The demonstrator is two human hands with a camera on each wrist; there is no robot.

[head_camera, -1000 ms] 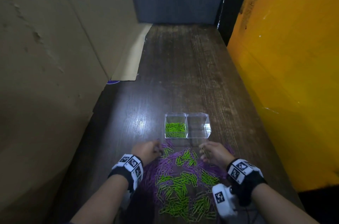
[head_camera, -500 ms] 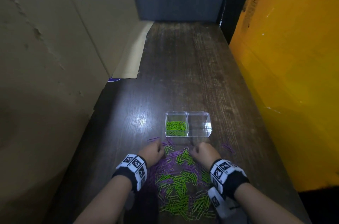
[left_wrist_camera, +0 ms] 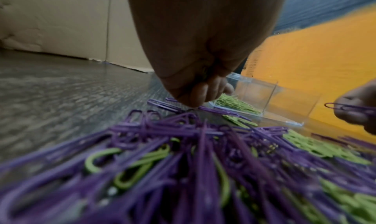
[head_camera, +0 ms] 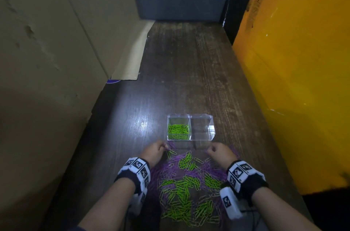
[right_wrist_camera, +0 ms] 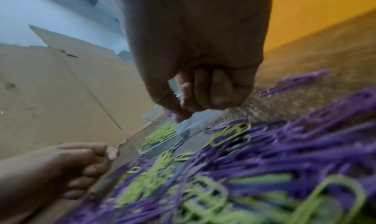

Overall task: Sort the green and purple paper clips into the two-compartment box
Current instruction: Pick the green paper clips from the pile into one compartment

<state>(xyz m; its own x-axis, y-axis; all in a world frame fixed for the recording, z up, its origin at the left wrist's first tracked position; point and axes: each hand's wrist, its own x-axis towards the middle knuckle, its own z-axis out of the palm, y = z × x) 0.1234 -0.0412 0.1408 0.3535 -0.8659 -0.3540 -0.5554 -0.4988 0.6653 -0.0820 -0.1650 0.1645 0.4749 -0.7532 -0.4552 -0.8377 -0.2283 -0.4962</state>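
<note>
The left hand [left_wrist_camera: 203,53] hangs over the counter [left_wrist_camera: 61,90], fingertips [left_wrist_camera: 198,92] bunched down onto purple paper clips [left_wrist_camera: 203,140] at the far edge of a mixed pile with green paper clips [left_wrist_camera: 130,171]. Behind stands the clear two-compartment box [left_wrist_camera: 264,90], green clips in its nearer compartment. At right, the right hand [left_wrist_camera: 358,108] pinches a purple clip [left_wrist_camera: 346,109].

Near clips [left_wrist_camera: 183,187] in both wrist views blurred. Left hand [left_wrist_camera: 203,50] hides its fingertips' contact with purple clips. Right hand [left_wrist_camera: 358,110] cut by frame edge. Right compartment [head_camera: 201,126] contents unclear.
</note>
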